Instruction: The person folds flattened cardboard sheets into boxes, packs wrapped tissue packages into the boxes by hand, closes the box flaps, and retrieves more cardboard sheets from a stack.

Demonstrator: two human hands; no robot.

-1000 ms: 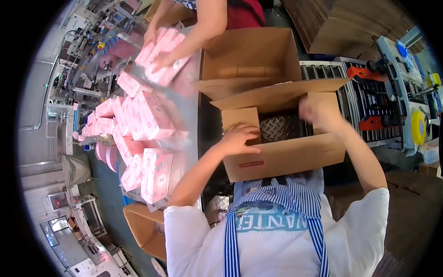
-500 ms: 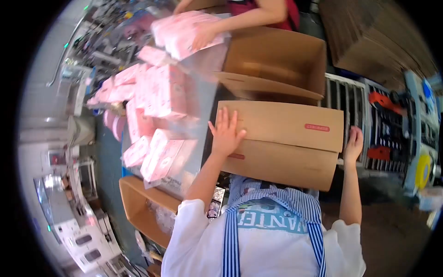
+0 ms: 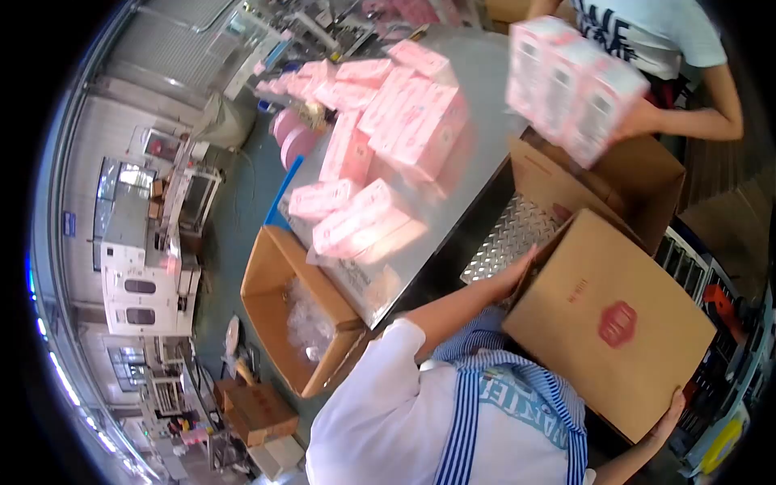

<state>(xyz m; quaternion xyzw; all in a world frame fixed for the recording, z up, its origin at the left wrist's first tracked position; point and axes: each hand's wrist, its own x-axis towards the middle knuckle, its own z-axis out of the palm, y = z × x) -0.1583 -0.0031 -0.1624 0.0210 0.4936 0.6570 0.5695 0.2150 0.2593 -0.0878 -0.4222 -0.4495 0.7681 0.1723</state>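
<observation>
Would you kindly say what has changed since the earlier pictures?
The cardboard carton was turned so that its red emblem faces the camera. The left hand moved from its flaps to its upper-left edge; the right hand now holds its lower-right edge. The co-worker swung pink packs from above the table to the open carton. The other packs stayed on the table.

Far side of carton (image 3: pixel 610 323) hidden, print on held packs (image 3: pixel 566 89) blurred, co-worker (image 3: pixel 659 36) cropped above.
</observation>
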